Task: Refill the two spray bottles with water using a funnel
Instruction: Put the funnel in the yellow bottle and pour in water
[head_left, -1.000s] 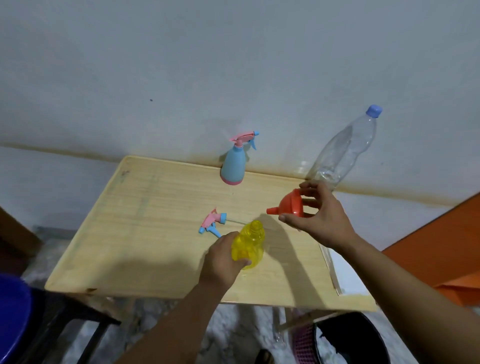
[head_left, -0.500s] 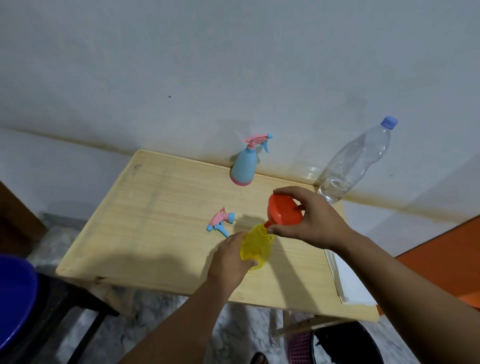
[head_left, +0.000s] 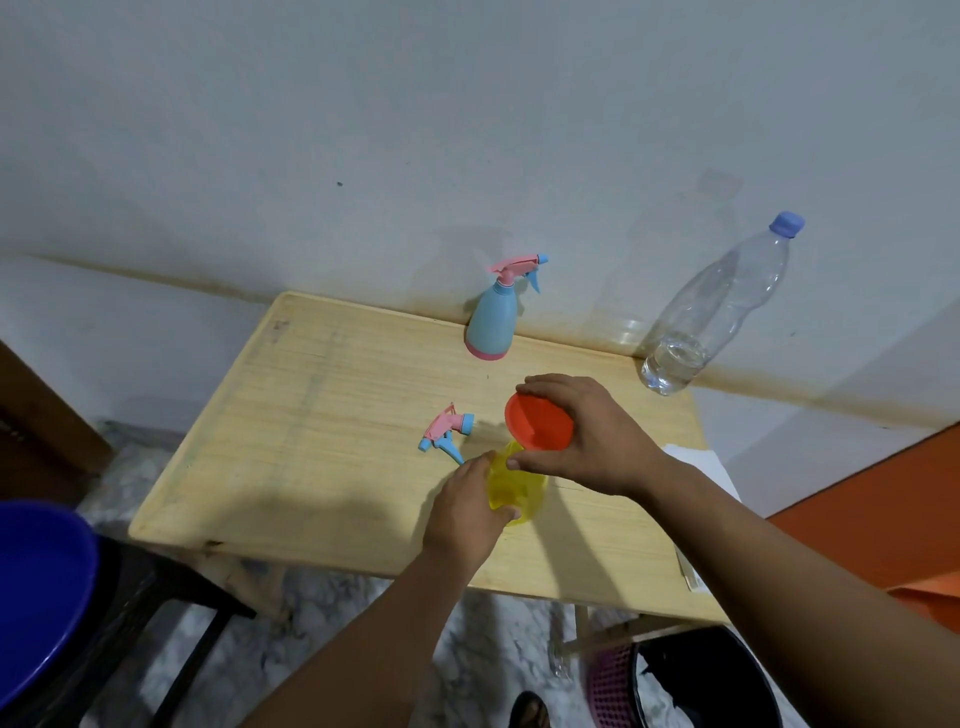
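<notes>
A loose pink-and-blue sprayer head (head_left: 445, 432) lies on the wooden table (head_left: 311, 415) just left of my hands; the blue spray bottle (head_left: 493, 322) and clear water bottle (head_left: 717, 312) stand by the wall. My left hand (head_left: 467, 512) grips the yellow bottle (head_left: 517, 488). My right hand (head_left: 597, 436) holds the orange funnel (head_left: 537, 421) over its neck.

The right hand (head_left: 597, 436) covers the 3 o'clock rim of the orange funnel (head_left: 537, 427), and its spout is out of sight. The left hand (head_left: 465, 512) hides the yellow bottle's (head_left: 519, 491) 9 o'clock side. The blue tub (head_left: 36, 587) is cut off at 8 o'clock, and the dark bin (head_left: 727, 680) at 5 o'clock.
</notes>
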